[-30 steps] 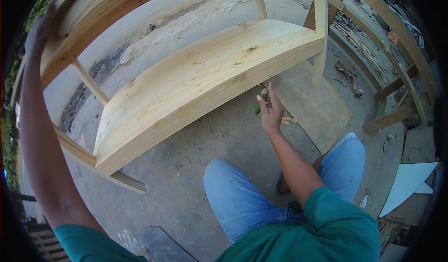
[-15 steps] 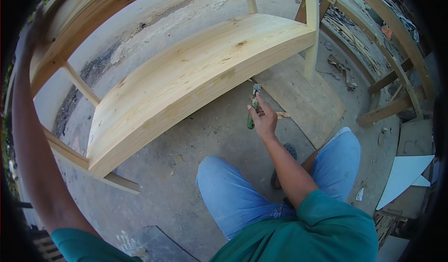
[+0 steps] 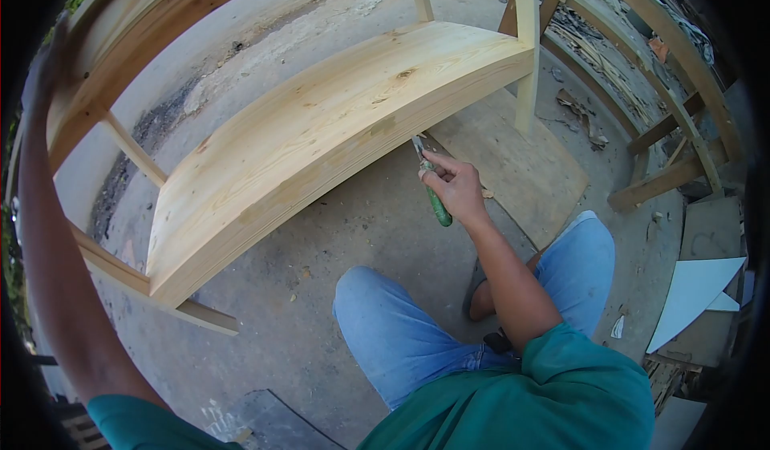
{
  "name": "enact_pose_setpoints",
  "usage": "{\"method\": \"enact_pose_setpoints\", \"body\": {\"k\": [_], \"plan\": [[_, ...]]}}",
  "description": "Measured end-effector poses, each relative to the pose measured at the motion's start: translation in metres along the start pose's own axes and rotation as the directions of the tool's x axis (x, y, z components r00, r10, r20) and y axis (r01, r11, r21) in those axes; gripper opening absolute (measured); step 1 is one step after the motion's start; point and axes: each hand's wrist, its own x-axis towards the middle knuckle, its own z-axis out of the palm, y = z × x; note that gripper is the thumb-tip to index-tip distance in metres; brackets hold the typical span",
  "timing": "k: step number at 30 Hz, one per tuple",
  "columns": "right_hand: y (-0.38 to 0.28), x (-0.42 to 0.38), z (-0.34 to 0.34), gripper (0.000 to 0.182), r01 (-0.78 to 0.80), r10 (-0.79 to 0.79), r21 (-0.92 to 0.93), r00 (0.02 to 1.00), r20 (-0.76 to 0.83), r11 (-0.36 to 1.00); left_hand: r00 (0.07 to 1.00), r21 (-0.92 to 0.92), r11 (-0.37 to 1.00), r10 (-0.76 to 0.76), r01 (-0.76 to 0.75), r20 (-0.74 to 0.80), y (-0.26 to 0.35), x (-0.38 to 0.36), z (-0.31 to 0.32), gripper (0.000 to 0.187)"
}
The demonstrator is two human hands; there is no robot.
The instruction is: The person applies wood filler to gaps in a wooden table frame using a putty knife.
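My right hand (image 3: 459, 187) is closed round a green-handled tool (image 3: 437, 201) with a narrow metal blade. The blade tip points up and overlaps the lower front edge of a pale wooden shelf board (image 3: 321, 141) in this view. Yellowish smears show along that front edge. At the far upper left, my left hand (image 3: 50, 65) is dark and blurred against the outer edge of an upper wooden panel (image 3: 152, 41); its fingers do not show clearly. Square wooden legs (image 3: 527, 57) join the shelf board to the rest of this piece of furniture.
A thin plywood sheet (image 3: 513, 169) lies on the concrete floor (image 3: 273, 289) under the right end. Another wooden frame (image 3: 666, 189) stands at the right, with wood scraps behind it. White board offcuts (image 3: 694, 297) lie at the lower right. My bent knees (image 3: 365, 297) are close before the shelf.
My right hand has turned the tool: its blade now leans up and left to the board's lower edge, its handle down and right. The left arm has hardly moved.
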Motion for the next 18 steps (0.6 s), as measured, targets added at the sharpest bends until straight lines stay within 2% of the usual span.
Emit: {"method": "enact_pose_setpoints", "body": {"k": [2,5,7,11,14,18], "plan": [[-0.002,0.012,-0.011,0.046,0.145,-0.148,-0.033,0.972,-0.181,0.989,0.999,0.022,0.999,-0.039,0.039,0.010,-0.003,0.001,0.001,0.100],[-0.002,0.025,-0.025,0.046,0.259,-0.345,-0.374,0.920,-0.185,0.891,0.998,0.068,0.996,-0.054,0.051,0.038,-0.010,0.008,0.001,0.099],[-0.004,0.031,-0.026,0.046,0.306,-0.398,-0.389,0.900,-0.180,0.869,0.998,0.069,0.997,-0.042,0.039,0.044,-0.020,0.015,0.006,0.099],[-0.002,0.046,-0.020,0.046,0.383,-0.488,-0.468,0.864,-0.124,0.796,0.999,0.072,0.997,-0.006,0.003,0.036,-0.032,0.025,0.015,0.092],[0.003,0.039,-0.026,0.049,0.300,-0.384,-0.509,0.921,-0.066,0.807,0.999,0.122,0.992,0.017,-0.021,0.031,-0.034,0.026,0.017,0.084],[-0.005,0.036,-0.037,0.049,0.340,-0.438,-0.490,0.893,-0.098,0.803,0.999,0.156,0.987,0.037,-0.042,0.034,-0.039,0.028,0.021,0.074]]}}
